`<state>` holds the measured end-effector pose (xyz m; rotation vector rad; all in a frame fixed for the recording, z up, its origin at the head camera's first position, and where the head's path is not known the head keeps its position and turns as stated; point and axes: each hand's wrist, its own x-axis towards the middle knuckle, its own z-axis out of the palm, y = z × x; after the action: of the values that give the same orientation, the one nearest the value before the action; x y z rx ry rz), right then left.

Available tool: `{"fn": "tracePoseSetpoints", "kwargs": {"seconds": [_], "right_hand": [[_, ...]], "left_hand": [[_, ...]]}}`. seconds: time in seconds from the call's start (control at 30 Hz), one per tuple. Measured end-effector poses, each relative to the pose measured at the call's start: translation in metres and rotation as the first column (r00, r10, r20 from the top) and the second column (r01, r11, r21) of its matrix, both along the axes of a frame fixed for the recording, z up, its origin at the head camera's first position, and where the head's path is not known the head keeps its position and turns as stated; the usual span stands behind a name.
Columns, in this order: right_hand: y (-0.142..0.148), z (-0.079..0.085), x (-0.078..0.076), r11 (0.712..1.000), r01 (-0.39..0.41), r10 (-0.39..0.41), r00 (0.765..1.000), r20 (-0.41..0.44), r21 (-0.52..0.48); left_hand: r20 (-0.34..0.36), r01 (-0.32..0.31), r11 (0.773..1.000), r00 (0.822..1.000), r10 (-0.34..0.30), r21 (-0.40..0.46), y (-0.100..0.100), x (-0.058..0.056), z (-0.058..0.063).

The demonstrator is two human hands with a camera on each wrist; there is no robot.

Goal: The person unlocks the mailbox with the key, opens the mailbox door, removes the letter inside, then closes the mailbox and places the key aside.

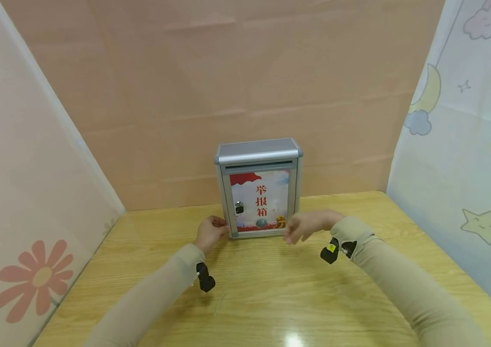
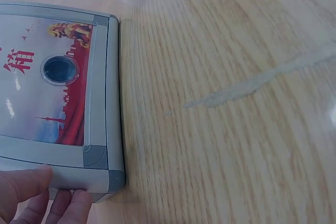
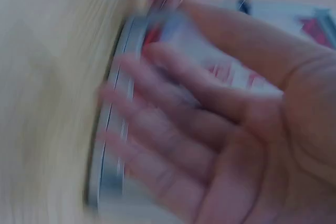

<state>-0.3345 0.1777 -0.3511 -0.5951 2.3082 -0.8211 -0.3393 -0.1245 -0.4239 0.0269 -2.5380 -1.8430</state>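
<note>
Pinching box [image 1: 259, 193]: left hand [image 2: 37, 205], partly cropped; right hand [image 3: 231, 129] blurred, fingers extended, empty.

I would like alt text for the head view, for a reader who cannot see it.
A grey box with red lettering stands upright on a wooden table. A person's left hand grips its lower left edge, and the right hand is by its lower right corner.

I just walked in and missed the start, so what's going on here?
A person is handling a metal box that stands upright on a wooden table. The left hand grips its lower left side. The right hand, blurred, is at the lower right corner, fingers loosely extended; whether it touches the box is unclear. The box's front door is closed.
</note>
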Motion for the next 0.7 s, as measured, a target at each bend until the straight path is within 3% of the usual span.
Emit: {"fn": "tracePoseSetpoints", "kwargs": {"seconds": [0.07,0.13,0.23,0.33,0.4,0.53,0.7], "right_hand": [[-0.023,0.005,0.003,0.972,0.051,-0.031,0.995,0.092,-0.23],[-0.047,0.008,0.005,0.882,0.187,-0.097,0.971,0.22,-0.433],[-0.078,0.011,0.006,0.711,0.424,-0.195,0.885,0.422,-0.561],[-0.099,0.008,0.005,0.586,0.587,-0.244,0.785,0.569,-0.558],[-0.108,0.004,0.003,0.536,0.644,-0.27,0.744,0.612,-0.546],[-0.114,-0.003,-0.002,0.459,0.702,-0.285,0.696,0.659,-0.544],[-0.116,-0.006,-0.004,0.417,0.718,-0.301,0.687,0.661,-0.557]], "left_hand": [[0.0,-0.011,1.0,1.0,0.011,-0.01,-0.001,0.0,0.001],[-0.002,-0.02,1.0,1.0,0.02,-0.018,-0.001,0.0,0.002],[0.001,-0.027,0.999,1.0,0.027,-0.023,-0.002,-0.001,0.002],[0.002,-0.027,0.999,1.0,0.027,-0.034,-0.002,-0.002,0.0],[-0.003,-0.026,0.999,1.0,0.026,-0.041,-0.002,-0.003,-0.001],[-0.018,-0.026,0.999,1.0,0.025,-0.047,0.0,-0.003,-0.003],[-0.026,-0.031,0.997,0.999,0.029,-0.072,0.001,-0.002,-0.001]]}}
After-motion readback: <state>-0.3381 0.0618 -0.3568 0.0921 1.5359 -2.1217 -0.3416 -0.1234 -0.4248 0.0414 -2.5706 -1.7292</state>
